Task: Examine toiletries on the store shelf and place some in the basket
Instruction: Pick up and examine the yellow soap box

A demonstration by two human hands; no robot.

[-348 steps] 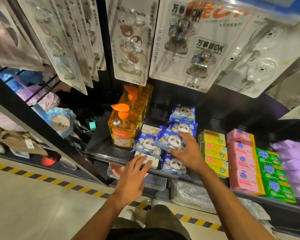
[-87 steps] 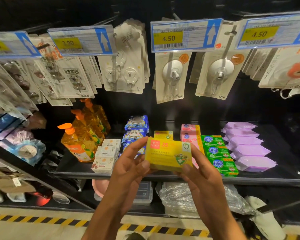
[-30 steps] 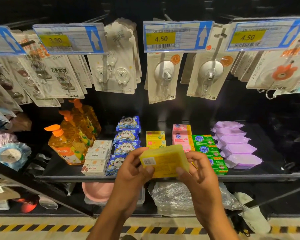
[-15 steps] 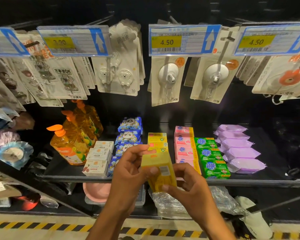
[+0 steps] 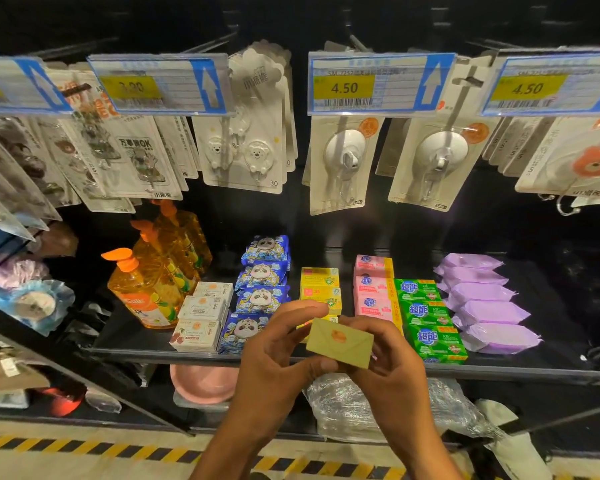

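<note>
The black metal store shelf [image 5: 129,341] carries its toiletries in front-facing rows, so the labels read from the aisle. The row of yellow cardboard soap boxes [image 5: 321,289] lies at 12 o'clock from the hands. The left hand [image 5: 274,368] and right hand [image 5: 392,372] meet before the shelf edge, holding 1 small yellow cardboard soap box [image 5: 340,342] turned flap-end up, probably to inspect its orange seal. Each grip is clamped on it, the left pinching its 9 o'clock end and the right its 3 o'clock end. No basket is in view.
</note>
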